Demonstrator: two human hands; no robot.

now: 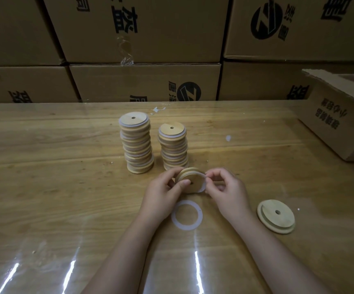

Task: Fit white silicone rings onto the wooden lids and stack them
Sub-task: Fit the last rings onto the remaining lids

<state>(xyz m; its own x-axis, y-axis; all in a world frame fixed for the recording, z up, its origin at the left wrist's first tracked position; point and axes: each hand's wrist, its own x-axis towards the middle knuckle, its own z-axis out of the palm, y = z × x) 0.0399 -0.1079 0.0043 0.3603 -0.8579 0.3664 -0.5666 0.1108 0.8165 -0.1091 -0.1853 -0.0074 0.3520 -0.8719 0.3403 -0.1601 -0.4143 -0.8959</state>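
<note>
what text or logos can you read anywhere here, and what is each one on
Stacked cartons: big black Chinese characters, upside down and cropped, not reliably readable.
Round logo on two cartons: a Z-like mark, no words.
Open box: two rows of upside-down Chinese characters, too blurred to read.
Lid stacks, loose lid, loose ring: no text.

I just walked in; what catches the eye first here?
The left hand and right hand, in the middle, grip a wooden lid with a white ring at its edge. Behind stand a taller stack and, to its right, a shorter stack of ringed lids. A loose ring and bare lid lie nearer.
</note>
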